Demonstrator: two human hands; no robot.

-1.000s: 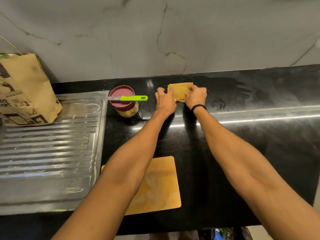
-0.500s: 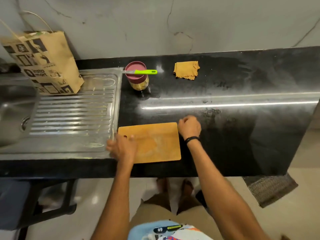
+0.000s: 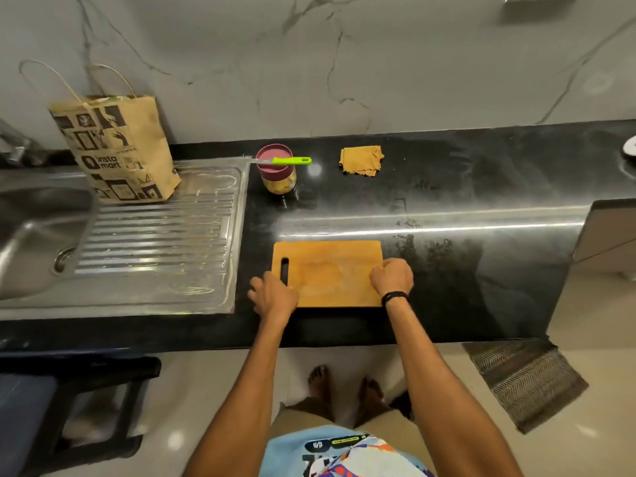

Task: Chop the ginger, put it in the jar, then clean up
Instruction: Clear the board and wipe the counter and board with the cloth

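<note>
The chopping board (image 3: pixel 327 270) lies flat near the front edge of the black worktop (image 3: pixel 464 208), and both hands are on it, one at each short end. The left hand (image 3: pixel 273 296) holds the end with the handle slot, thumb up by the slot and fingers curled round the edge. The right hand (image 3: pixel 392 277) is bunched like a fist over the opposite edge. Its fingertips are tucked out of sight, so how far they reach under the board is hard to say.

The jar (image 3: pixel 277 175) stands well back from the hands, near the wall, with its maroon lid on and something yellowish inside, too small to make out. A green-handled knife (image 3: pixel 284 161) lies across the lid. A folded orange cloth (image 3: pixel 361 162) sits to the right of the jar, apart from it. A printed paper bag (image 3: pixel 118 149) stands on the steel drainboard (image 3: pixel 155 235) at the left, where the sink basin is cut off by the edge of view.
</note>
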